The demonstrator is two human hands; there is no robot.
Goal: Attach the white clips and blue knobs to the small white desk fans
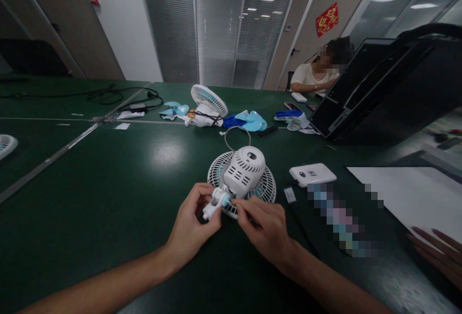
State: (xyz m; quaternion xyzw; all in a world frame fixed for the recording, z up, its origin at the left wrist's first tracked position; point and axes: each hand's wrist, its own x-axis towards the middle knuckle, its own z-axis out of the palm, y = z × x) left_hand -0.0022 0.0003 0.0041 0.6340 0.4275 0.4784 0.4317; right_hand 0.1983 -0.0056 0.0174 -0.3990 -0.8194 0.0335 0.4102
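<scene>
A small white fan lies grille-down on the green table in front of me, its motor housing facing up. My left hand is closed round the white clip-like bracket at the near end of the housing. My right hand pinches a light blue knob on that bracket between thumb and index finger. The round grille shows beneath the housing, with light blue blades behind its ribs. A thin grey cable loops out behind the fan.
Behind stand another white fan, loose blue blades and gloves. To the right are a white power bank with a cable, a white sheet and a large black case. Another person's hand rests far right; a person sits opposite.
</scene>
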